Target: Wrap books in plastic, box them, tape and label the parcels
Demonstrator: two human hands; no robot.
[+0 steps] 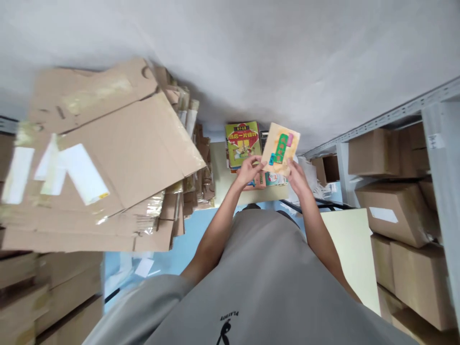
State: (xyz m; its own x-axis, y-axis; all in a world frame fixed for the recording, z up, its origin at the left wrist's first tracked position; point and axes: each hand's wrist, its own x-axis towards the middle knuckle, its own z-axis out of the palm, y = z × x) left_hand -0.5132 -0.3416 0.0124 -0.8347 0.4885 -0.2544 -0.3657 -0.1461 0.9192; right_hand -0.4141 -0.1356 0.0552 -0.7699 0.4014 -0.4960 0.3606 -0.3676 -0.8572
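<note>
I hold a small beige book (280, 148) with a green and pink picture on its cover, tilted, out in front of me. My left hand (248, 171) grips its lower left corner. My right hand (297, 176) holds its lower right edge. Just behind and beneath it is a pile of books on a pale surface (217, 167), with a yellow-green book with red lettering (242, 143) on top. More colourful covers (275, 179) peek out between my hands.
A big stack of flattened cardboard boxes (100, 158) with white labels and tape fills the left. A grey metal shelf (442, 158) with closed cardboard boxes (395, 211) stands at the right. A pale yellow board (352, 249) is by my right arm. The floor (187, 244) is light blue.
</note>
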